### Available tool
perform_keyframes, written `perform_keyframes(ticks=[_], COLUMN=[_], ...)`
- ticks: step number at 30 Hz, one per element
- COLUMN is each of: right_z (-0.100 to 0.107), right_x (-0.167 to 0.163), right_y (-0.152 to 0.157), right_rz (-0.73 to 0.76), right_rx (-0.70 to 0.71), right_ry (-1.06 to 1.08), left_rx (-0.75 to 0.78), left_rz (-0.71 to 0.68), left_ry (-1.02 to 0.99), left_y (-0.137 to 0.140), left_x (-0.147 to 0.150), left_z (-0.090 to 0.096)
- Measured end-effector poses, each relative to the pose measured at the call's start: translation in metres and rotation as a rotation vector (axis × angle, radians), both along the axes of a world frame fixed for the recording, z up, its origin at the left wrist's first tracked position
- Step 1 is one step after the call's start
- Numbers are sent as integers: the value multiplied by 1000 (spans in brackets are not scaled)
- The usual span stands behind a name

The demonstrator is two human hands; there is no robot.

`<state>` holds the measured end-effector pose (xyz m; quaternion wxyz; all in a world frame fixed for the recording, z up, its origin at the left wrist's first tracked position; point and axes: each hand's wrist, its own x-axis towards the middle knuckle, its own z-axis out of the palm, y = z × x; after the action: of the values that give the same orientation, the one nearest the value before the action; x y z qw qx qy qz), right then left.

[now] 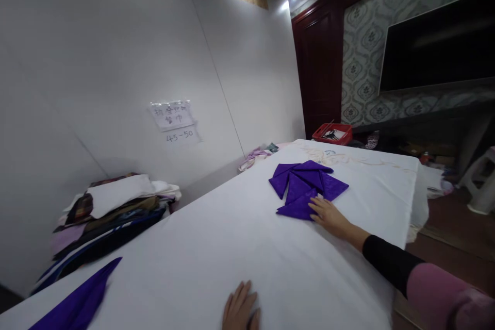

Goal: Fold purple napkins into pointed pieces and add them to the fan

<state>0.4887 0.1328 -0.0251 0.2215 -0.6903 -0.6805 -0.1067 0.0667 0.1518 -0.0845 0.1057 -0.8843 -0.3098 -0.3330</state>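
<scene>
Several purple napkins, folded into triangles, lie on the white tablecloth in an overlapping, fan-like cluster. My right hand reaches to the cluster's near side, its fingers stretched out and touching the nearest folded napkin. A small white patch shows by those fingertips. At the bottom edge my left hand rests on the bare cloth with its fingers extended, holding nothing; part of it is cut off by the frame. Another purple cloth lies at the lower left corner of the table, partly out of view.
A white-covered table fills the foreground. Beyond its left edge sits a pile of folded cloths. More fabric lies by the wall at the far edge. A red basket stands behind the table, and a white stool at right.
</scene>
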Motion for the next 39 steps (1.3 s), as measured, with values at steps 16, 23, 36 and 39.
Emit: perform_keyframes(ticks=[16,23,36,39], right_z=[5,4,3,7], right_x=[-30,-39,-50,-61], right_y=[8,5,19,15], right_rz=[-58,11,-41,-11], right_rx=[-150,-61,-115,-75], right_ry=[-77,-154,-140,-131], left_rx=[5,-20,90,88], left_rz=[-115,-125,-143,-85], left_ry=[106,115,83,41], left_y=[-27,-34,-19,-12], left_x=[-14,-10,-24,-32], left_z=[17,35,8,-9])
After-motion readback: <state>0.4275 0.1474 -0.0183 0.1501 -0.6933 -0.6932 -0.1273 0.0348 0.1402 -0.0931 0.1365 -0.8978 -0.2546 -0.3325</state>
